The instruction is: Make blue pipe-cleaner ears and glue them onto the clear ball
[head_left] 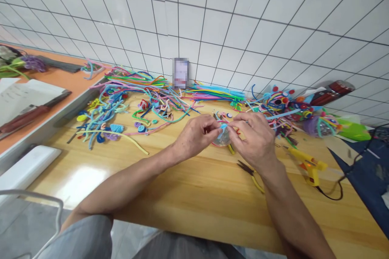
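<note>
My left hand (196, 135) and my right hand (255, 137) meet above the middle of the wooden table. Both pinch a small piece of light-blue pipe cleaner (224, 126) between thumb and fingertips; its exact shape is too small to make out. Just behind my right hand a long pale-blue strand (284, 114) sticks out to the right; whether it joins the pinched piece is hidden. Under my fingers lies a clear round object (221, 141), partly covered. Cutters with yellow handles (251, 175) rest beside my right wrist.
A yellow glue gun (310, 165) with a black cord lies at right. Bundles of pipe cleaners (215, 93) line the tiled wall, near a propped, blurred phone-like panel (181, 73). Twisted pieces (117, 128) spread at left. A white box (32, 164) sits at the left edge.
</note>
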{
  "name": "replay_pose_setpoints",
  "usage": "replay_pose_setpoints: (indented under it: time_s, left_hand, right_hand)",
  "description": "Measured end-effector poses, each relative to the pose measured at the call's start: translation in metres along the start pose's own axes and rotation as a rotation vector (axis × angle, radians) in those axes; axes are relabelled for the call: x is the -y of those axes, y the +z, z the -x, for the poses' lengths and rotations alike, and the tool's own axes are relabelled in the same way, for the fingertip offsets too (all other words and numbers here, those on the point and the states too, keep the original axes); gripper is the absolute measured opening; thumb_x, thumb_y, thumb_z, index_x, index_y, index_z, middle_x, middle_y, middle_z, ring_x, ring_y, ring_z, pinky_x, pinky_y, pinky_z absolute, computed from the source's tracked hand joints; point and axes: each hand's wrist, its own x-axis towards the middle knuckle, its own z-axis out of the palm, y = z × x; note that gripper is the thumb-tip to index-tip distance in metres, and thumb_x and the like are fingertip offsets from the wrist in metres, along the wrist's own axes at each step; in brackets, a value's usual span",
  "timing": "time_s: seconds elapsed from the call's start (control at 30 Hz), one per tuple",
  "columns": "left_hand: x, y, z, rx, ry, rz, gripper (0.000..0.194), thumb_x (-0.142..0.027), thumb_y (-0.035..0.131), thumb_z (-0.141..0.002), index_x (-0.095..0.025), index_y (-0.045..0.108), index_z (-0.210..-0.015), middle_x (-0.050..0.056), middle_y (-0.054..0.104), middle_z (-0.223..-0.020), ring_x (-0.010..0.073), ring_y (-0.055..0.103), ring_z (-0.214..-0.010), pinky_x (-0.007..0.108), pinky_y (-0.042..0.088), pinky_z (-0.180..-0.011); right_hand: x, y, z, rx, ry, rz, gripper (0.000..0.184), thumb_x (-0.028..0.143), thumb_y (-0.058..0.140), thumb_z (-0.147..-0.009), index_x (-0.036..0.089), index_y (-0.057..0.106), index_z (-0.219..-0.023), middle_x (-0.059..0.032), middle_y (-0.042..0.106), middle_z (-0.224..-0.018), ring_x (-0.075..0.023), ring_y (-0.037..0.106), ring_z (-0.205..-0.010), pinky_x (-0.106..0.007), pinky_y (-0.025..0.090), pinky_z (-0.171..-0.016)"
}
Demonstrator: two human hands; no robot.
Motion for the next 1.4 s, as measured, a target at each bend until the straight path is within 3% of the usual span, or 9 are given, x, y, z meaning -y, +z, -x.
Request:
replay_pose_setpoints:
  time_s: [0.23, 0.6, 1.07, 1.4]
  left_hand:
    - [-0.002, 0.005, 0.003, -0.109, 0.137, -0.039, 0.016, -0.013, 0.072, -0.095, -0.016, 0.071, -0.079, -0.001, 0.065, -0.070, 0.0107, 0.057, -0.066, 0.024, 0.044, -0.065]
    - [0.002, 0.014, 0.010, -0.245, 0.326, -0.053, 0.008, -0.011, 0.072, -0.096, -0.018, 0.073, -0.092, 0.000, 0.069, -0.076, 0.0114, 0.062, -0.069, 0.024, 0.049, -0.064]
    - [0.001, 0.021, 0.014, -0.318, 0.224, 0.009, 0.010, -0.026, 0.075, -0.097, -0.020, 0.076, -0.088, 0.000, 0.072, -0.073, 0.0119, 0.062, -0.066, 0.026, 0.050, -0.065]
    - [0.000, 0.022, 0.014, -0.352, 0.201, 0.112, 0.008, -0.022, 0.077, -0.096, -0.019, 0.076, -0.088, 0.000, 0.071, -0.075, 0.0109, 0.063, -0.068, 0.025, 0.051, -0.067]
  right_hand:
    - [0.005, -0.001, -0.001, -0.086, 0.024, -0.037, 0.017, 0.010, 0.075, -0.091, 0.025, 0.068, -0.092, -0.0044, 0.076, -0.088, -0.0219, 0.070, -0.085, -0.037, 0.056, -0.080]
    - [0.020, -0.002, -0.002, -0.129, 0.185, -0.189, 0.017, 0.007, 0.071, -0.090, 0.024, 0.067, -0.089, -0.0021, 0.076, -0.081, -0.0177, 0.071, -0.074, -0.030, 0.053, -0.064]
    - [0.031, -0.005, -0.002, -0.096, 0.396, -0.350, 0.011, 0.017, 0.069, -0.097, 0.025, 0.072, -0.090, -0.0009, 0.079, -0.080, -0.0149, 0.068, -0.064, -0.030, 0.056, -0.060]
    - [0.033, -0.006, -0.002, -0.114, 0.422, -0.419, 0.009, 0.016, 0.072, -0.096, 0.024, 0.076, -0.098, -0.0010, 0.081, -0.085, -0.0138, 0.069, -0.064, -0.028, 0.057, -0.060]
